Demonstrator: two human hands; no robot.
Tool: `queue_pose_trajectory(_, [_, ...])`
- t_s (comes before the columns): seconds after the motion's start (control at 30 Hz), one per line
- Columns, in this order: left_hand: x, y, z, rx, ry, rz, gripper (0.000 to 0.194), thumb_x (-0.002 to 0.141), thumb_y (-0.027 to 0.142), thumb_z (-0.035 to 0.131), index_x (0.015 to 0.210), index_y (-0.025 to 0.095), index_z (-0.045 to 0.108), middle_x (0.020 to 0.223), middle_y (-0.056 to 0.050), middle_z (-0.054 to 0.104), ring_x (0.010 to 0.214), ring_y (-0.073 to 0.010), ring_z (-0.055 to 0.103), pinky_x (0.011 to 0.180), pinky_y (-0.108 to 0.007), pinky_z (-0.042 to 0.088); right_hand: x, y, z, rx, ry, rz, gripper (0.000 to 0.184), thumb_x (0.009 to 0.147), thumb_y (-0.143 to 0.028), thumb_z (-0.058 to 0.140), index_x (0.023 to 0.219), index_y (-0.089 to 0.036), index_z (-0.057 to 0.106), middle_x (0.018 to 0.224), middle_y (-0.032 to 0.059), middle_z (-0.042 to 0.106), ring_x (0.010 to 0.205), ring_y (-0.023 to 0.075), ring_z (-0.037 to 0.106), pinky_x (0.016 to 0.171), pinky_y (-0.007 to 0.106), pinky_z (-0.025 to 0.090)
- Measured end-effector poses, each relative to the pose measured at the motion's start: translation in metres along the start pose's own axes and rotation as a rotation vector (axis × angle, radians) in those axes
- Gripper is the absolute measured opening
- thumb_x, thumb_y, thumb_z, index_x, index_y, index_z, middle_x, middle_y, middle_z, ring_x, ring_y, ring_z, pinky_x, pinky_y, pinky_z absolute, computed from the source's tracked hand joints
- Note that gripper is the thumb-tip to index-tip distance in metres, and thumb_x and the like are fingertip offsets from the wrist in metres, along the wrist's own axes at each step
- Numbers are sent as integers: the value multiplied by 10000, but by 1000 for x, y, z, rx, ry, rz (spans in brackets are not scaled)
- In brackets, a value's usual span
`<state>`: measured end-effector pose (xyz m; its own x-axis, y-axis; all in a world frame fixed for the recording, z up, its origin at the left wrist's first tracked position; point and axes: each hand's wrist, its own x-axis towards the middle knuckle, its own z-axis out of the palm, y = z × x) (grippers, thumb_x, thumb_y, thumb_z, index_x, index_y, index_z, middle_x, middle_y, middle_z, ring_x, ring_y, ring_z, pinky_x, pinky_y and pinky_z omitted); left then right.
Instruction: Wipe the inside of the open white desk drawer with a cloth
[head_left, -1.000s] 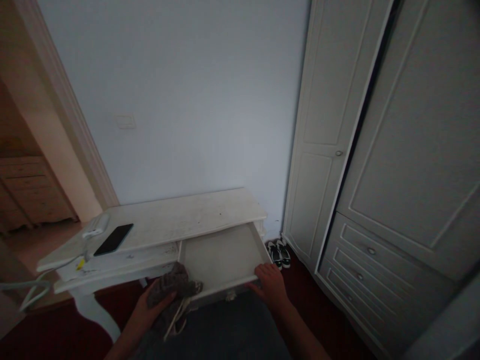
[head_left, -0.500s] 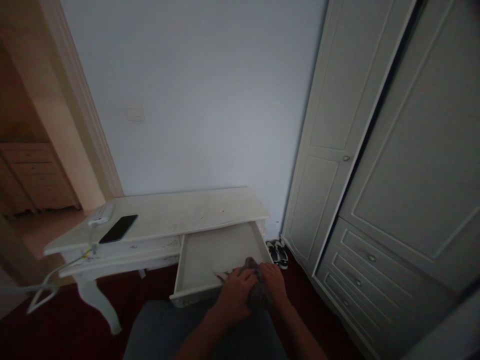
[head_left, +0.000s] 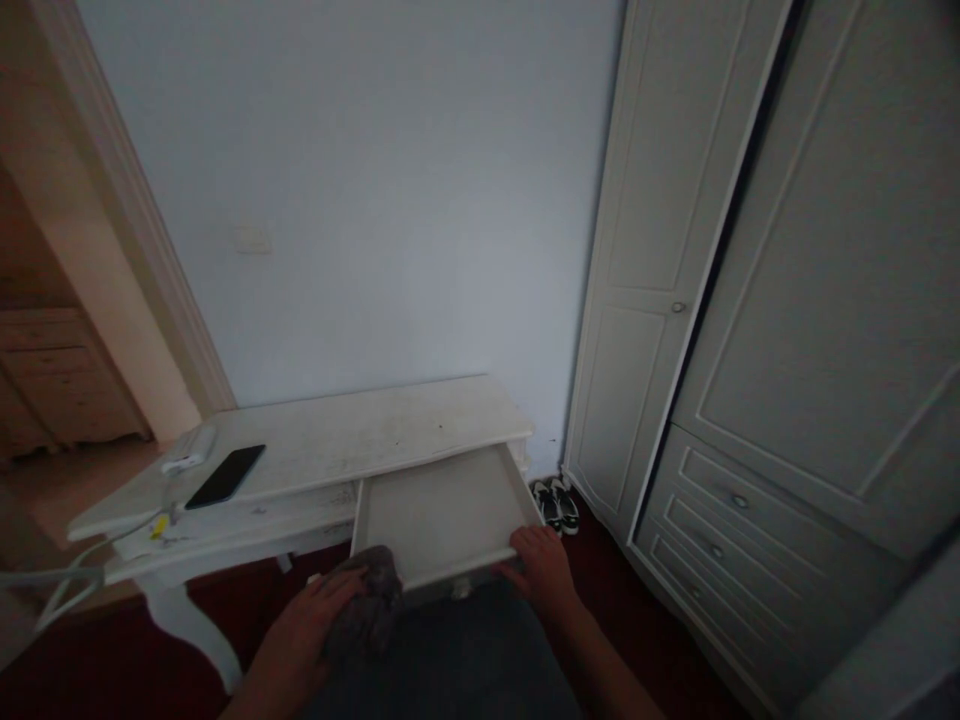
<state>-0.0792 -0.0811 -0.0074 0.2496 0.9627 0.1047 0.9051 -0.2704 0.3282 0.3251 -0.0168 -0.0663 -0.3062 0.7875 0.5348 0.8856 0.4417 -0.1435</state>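
A white drawer (head_left: 442, 505) stands pulled out from the white table (head_left: 360, 420), its inside bare. My left hand (head_left: 330, 605) is closed on a crumpled grey-brown cloth (head_left: 371, 600) by the drawer's front left corner; the cloth covers that corner. At the front right corner, my right hand (head_left: 541, 562) grips the top edge of the drawer front, fingers over the rim and thumb on the outer side. A small knob (head_left: 460, 588) shows on the drawer front between the hands.
On the tabletop's left lie a dark phone (head_left: 226, 476) and a white power strip (head_left: 189, 448) with a cable hanging off the edge. Black-and-white shoes (head_left: 555, 505) stand on the dark red floor beside a tall wardrobe (head_left: 637, 300). My legs are close below the drawer.
My hands were together over the drawer's front right part with the cloth between them. The left hand has carried the cloth to the left corner; the right now holds the drawer front.
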Motion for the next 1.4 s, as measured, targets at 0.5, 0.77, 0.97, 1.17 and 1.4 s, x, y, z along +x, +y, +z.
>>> queue_pose_trajectory(0.5, [89,149,30,-130,-108,69,583,771,492,706,1303,264,635,1317,-96,730,1241,-294,649,1051,-366,475,-2,1,6,-14,30,13,236,944,-430,714,891,-227,607,906,34,689,890,235,589,823,368,312])
queue_pose_trajectory(0.77, [92,154,37,-149,-133,145,568,802,331,658,1365,299,601,1334,-80,733,1243,-290,660,1058,-386,474,-2,0,3,-40,-1,21,163,919,-334,727,894,-230,604,913,17,683,900,228,595,833,363,317])
queue_pose_trajectory(0.97, [41,76,12,-12,-84,10,614,803,157,568,1381,358,616,1405,-8,712,1297,-241,634,1099,-360,452,-2,-1,3,-26,48,10,377,952,-593,703,898,-236,596,909,32,695,902,243,609,838,370,328])
queue_pose_trajectory(1.17, [12,42,-2,74,27,-125,581,835,191,531,1392,328,620,1438,-4,697,1266,-260,628,1099,-382,451,-1,-3,-1,-6,32,7,396,969,-617,673,901,-232,610,929,36,705,911,247,613,848,374,329])
queue_pose_trajectory(1.4, [57,123,19,7,-1,-43,551,840,259,581,1389,288,626,1319,-56,737,1182,-292,620,1061,-401,431,-1,-4,-5,-22,7,-7,254,1007,-462,660,918,-230,607,945,33,697,926,238,593,846,369,320])
